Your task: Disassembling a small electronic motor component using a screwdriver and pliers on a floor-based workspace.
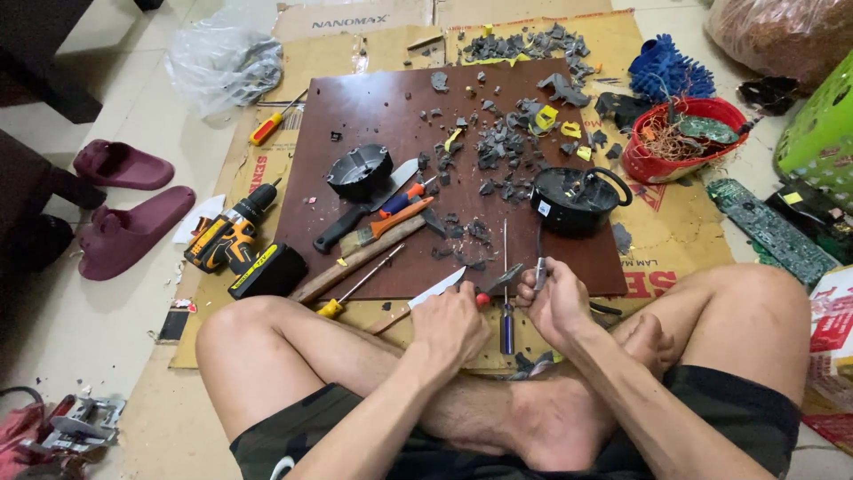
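Observation:
I sit cross-legged on cardboard before a brown board (373,98). My left hand (451,324) is closed around a knife (437,290) whose blade points up and left over the board's near edge. My right hand (555,304) grips a small metal piece (539,269) with a dark cable running up to a round black appliance base (576,201). A small grey part (505,279) lies between the two hands. A blue-handled screwdriver (506,327) lies between my hands, shaft pointing away from me.
Broken dark plastic pieces (502,147) litter the board. A black round shell (359,171), knife, brush and hammer lie at centre left. A yellow cordless drill (229,238) sits left. A red bowl of wires (680,142), circuit boards (771,231) and maroon slippers (124,218) surround me.

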